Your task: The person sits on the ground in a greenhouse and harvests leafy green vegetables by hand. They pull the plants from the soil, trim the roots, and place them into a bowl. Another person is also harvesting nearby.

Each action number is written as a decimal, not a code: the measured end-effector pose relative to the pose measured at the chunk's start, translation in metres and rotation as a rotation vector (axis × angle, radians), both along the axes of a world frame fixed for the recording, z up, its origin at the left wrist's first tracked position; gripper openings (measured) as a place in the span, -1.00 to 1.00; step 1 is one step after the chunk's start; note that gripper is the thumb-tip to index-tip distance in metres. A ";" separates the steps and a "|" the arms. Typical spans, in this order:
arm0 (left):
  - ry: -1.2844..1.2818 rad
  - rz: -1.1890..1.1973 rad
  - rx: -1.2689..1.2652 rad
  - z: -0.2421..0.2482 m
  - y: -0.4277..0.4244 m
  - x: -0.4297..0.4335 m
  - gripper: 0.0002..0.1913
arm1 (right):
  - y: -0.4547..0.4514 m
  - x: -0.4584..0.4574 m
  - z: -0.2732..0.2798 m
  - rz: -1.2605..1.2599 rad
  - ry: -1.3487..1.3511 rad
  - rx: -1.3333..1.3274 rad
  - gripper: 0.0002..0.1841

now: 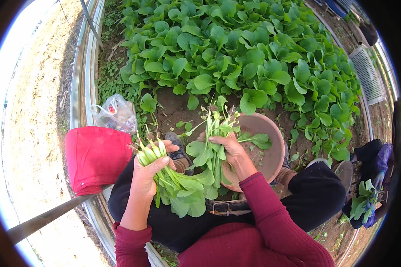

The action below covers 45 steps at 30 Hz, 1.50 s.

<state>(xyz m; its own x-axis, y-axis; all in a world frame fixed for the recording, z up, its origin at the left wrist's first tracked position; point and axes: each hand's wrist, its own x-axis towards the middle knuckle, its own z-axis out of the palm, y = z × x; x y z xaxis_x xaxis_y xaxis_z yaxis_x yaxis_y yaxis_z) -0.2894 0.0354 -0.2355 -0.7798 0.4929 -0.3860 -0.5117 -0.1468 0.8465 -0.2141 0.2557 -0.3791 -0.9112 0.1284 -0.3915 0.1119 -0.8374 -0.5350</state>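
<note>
My left hand (150,170) grips a bunch of leafy greens (183,192), its pale stems and roots pointing up and away from me and its leaves hanging over my lap. My right hand (229,147) is closed around a second bunch of greens (215,157), roots uppermost, with some yellowish leaves near the root end. Behind the right hand, a round reddish-brown basin (267,160) rests on the soil between my feet. A few loose leaves lie in it, one large leaf (260,141) near its far side. The two bunches overlap at their leaves.
A dense bed of greens (234,50) grows ahead. At left are a red cloth (98,157), a clear plastic bag (117,113), a metal pole (50,215) and a long rail (83,66). At right, another person's gloved hand (378,180) holds greens, and a white crate (367,75) stands farther off.
</note>
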 end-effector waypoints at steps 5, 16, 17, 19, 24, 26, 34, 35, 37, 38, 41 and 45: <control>-0.050 -0.163 -0.139 -0.012 0.019 0.012 -0.27 | -0.015 -0.027 0.046 -0.267 0.199 0.447 -0.69; 0.095 -0.317 -0.270 -0.046 0.047 0.020 -0.75 | 0.028 -0.010 0.102 -0.449 0.285 -0.147 -0.66; 0.118 -0.339 -0.278 -0.045 0.049 0.022 -0.83 | 0.039 -0.009 0.101 -0.515 0.325 -0.254 -0.71; 0.157 -0.349 -0.310 -0.042 0.054 0.027 -0.84 | 0.059 -0.001 0.099 -0.527 0.316 -0.163 -0.90; 0.223 -0.473 -0.340 -0.030 0.067 0.033 -0.83 | 0.098 0.027 0.108 -0.464 0.478 -0.215 -0.76; 0.222 -0.500 -0.331 -0.026 0.073 0.037 -0.83 | 0.110 0.038 0.115 -0.456 0.417 -0.094 -0.66; 0.212 -0.596 -0.224 -0.001 0.106 0.055 -0.80 | 0.148 0.072 0.153 -0.714 0.271 0.193 -0.76; 0.201 -0.600 -0.186 0.003 0.110 0.057 -0.81 | 0.152 0.076 0.156 -0.733 0.299 0.165 -0.76; 0.180 -0.597 -0.173 0.008 0.118 0.063 -0.82 | 0.158 0.081 0.160 -0.817 0.314 0.139 -0.71; 0.153 -0.601 -0.164 0.010 0.122 0.066 -0.82 | 0.159 0.084 0.162 -0.814 0.312 0.199 -0.71; 0.156 -0.606 -0.131 0.013 0.129 0.071 -0.83 | 0.170 0.096 0.174 -0.906 0.286 0.346 -0.73; 0.078 -0.577 -0.140 0.015 0.122 0.071 -0.80 | 0.222 0.121 0.196 -1.045 0.322 0.411 -0.76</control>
<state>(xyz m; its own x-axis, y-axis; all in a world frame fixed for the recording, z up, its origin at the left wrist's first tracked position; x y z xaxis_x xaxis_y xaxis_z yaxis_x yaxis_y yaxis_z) -0.2187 0.1578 -0.2200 -0.4299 0.7937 -0.4304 -0.4110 0.2524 0.8760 -0.0932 0.4776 -0.1829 -0.3369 0.9378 0.0837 -0.7197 -0.1992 -0.6651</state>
